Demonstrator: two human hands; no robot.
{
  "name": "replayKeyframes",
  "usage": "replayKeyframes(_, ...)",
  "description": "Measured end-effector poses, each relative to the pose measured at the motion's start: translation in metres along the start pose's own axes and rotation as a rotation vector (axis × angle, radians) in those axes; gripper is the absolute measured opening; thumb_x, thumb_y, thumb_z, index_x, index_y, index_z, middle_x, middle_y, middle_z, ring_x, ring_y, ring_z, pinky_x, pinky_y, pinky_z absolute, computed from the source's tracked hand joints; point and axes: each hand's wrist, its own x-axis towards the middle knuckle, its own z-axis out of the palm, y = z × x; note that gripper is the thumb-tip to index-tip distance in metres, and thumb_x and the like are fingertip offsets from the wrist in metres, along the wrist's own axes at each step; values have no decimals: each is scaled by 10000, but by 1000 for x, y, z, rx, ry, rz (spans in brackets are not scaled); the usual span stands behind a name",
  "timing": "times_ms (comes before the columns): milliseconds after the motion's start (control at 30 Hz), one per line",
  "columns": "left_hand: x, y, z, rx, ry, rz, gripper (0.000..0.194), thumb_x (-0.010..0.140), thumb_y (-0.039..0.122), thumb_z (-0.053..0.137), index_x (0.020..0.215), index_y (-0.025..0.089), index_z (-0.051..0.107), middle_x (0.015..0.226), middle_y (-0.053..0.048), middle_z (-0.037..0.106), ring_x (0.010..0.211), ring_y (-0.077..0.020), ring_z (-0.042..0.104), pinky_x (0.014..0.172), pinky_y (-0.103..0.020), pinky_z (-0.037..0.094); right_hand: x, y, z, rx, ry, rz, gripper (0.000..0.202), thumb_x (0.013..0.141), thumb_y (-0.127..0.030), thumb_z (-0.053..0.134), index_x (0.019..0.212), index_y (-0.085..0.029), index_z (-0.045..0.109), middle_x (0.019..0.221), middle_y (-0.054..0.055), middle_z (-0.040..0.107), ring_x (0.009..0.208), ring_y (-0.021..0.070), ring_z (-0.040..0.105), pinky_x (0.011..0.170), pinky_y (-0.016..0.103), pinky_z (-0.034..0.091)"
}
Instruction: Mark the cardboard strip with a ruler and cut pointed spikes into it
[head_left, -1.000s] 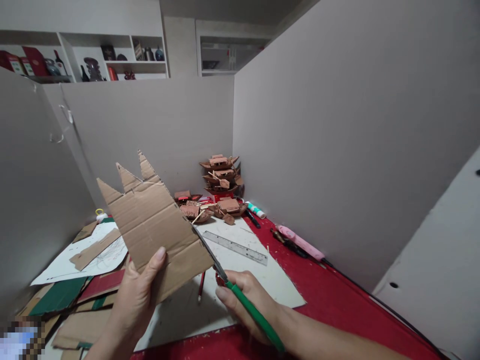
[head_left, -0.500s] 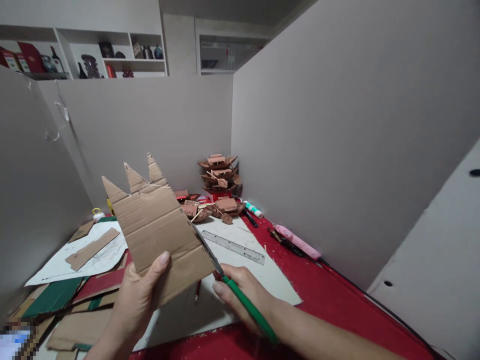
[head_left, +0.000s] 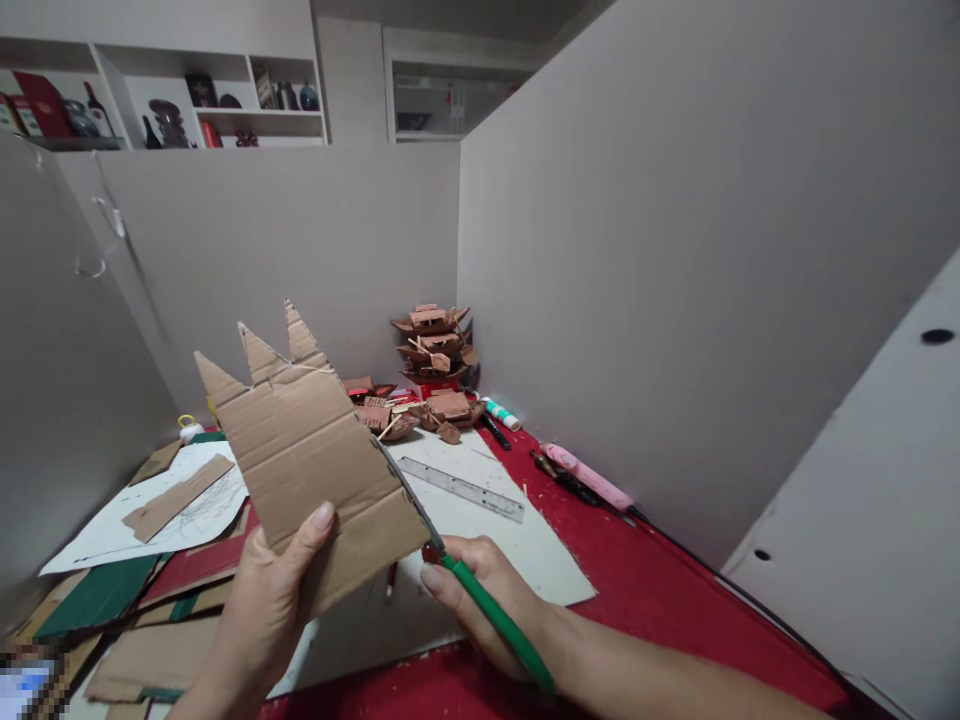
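Note:
My left hand point(head_left: 281, 585) grips the lower edge of a brown cardboard piece point(head_left: 307, 450), thumb on its front face. Three pointed spikes top the cardboard, which is held tilted above the table. In my right hand point(head_left: 487, 595) is a pair of scissors point(head_left: 499, 620) with green handles. Their blades lie along the right edge of the cardboard, pointing up and away to the left. The far side of the blades is partly hidden by the cardboard.
A clear ruler point(head_left: 461, 488) lies on a white board point(head_left: 547, 560) over red cloth point(head_left: 645, 600). Small brown model boats point(head_left: 431, 345) are stacked at the back. Cardboard scraps point(head_left: 157, 655) pile up at left. A pink tool point(head_left: 589, 477) rests along the right wall.
The view has shifted slightly, so the surroundings sit a little further left. The scissor blades look closer together along the cardboard's right edge. Both hands keep their grip.

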Motion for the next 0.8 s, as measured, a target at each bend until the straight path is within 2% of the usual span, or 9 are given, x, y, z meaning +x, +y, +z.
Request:
replayKeyframes(233, 3, 3, -4, -36, -6, -39, 761, 611, 382, 863, 1291, 186, 584, 1041, -99, 760, 976, -301, 709, 823, -370, 580, -1, 1, 1, -13, 9, -7, 533, 897, -667, 417, 698, -177, 479, 631, -35, 322, 586, 109, 291, 517, 232, 283)
replayKeyframes(333, 6, 3, -8, -12, 37, 6, 790, 594, 380, 874, 1301, 197, 573, 1030, -94, 762, 954, -296, 716, 803, -360, 586, 1, 3, -2, -74, 2, -25, 515, 914, -624, 424, 746, -154, 549, 628, -29, 382, 586, 111, 332, 534, 231, 308)
replayKeyframes(433, 5, 2, -6, 8, -2, -1, 746, 587, 386, 877, 1254, 178, 615, 1007, -111, 765, 920, -307, 722, 765, -361, 596, 3, 7, -6, -139, 7, -47, 457, 934, -550, 436, 828, -142, 612, 667, -9, 480, 612, 123, 401, 578, 235, 358)
replayKeyframes(533, 1, 0, -3, -9, -22, -26, 674, 604, 383, 865, 1206, 166, 652, 989, -118, 768, 920, -316, 721, 758, -369, 598, 4, 9, -8, -146, 21, -66, 409, 931, -508, 463, 857, -142, 629, 702, 4, 520, 644, 137, 432, 622, 242, 397)
replayKeyframes(800, 1, 0, -2, 12, 0, 5, 690, 605, 395, 861, 1223, 174, 648, 1018, -118, 766, 846, -293, 734, 774, -371, 595, 1, 4, -1, 19, 14, -44, 511, 917, -592, 451, 841, -122, 637, 704, 13, 511, 648, 142, 431, 621, 252, 410)
